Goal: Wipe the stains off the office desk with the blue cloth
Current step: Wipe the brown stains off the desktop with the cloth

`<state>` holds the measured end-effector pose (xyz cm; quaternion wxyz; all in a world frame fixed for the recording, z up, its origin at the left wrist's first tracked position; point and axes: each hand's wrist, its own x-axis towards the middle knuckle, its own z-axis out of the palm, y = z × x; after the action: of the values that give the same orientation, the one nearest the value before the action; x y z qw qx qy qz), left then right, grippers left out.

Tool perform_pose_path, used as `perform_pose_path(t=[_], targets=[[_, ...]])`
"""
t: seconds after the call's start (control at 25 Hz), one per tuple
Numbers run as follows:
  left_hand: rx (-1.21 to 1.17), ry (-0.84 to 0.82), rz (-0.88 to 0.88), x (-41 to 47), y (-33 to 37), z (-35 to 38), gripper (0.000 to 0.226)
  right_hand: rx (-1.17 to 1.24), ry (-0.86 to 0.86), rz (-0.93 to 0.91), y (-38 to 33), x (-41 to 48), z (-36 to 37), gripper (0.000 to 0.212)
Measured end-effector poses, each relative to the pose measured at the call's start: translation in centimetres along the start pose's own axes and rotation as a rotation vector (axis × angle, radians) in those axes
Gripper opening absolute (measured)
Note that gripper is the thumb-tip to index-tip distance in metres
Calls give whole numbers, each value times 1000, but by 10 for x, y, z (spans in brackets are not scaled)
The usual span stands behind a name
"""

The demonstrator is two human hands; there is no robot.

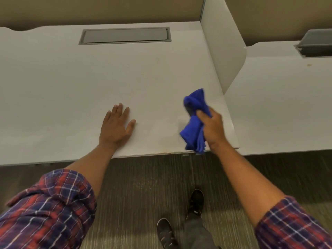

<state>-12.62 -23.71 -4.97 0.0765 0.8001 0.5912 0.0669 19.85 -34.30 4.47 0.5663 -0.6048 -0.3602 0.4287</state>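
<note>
The white office desk (75, 83) fills the upper half of the view. My right hand (212, 128) grips a bunched blue cloth (195, 121) over the desk's front right corner; the cloth's lower end hangs at the front edge. My left hand (115, 125) lies flat on the desk near the front edge, palm down, fingers spread, holding nothing. No clear stain shows on this desk; a faint smudge lies just left of the cloth.
A grey cable hatch (124, 35) is set into the desk's back. A white divider panel (221, 44) stands along the right side. Beyond it is a neighbouring desk (280, 97) with an open grey hatch (316, 44) and a small brown spot (309, 65). Carpet and my shoes lie below.
</note>
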Motion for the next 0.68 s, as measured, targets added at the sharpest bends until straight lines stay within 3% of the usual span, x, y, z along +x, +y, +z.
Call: perform_pose_path(t=[0.12, 0.24, 0.32, 0.48, 0.68], targets=[[-3, 10, 6, 0, 0, 0, 79, -297, 60, -56, 3, 22, -43, 17], [-6, 7, 4, -1, 0, 0, 78, -716, -105, -18, 38, 27, -55, 49], [1, 0, -1, -1, 0, -1, 77, -933, -157, -74, 57, 24, -51, 58], [21, -9, 12, 1, 1, -2, 79, -1078, -106, -165, 69, 16, -23, 61], [23, -10, 13, 1, -1, -1, 76, -984, -251, -234, 73, -11, 49, 63]])
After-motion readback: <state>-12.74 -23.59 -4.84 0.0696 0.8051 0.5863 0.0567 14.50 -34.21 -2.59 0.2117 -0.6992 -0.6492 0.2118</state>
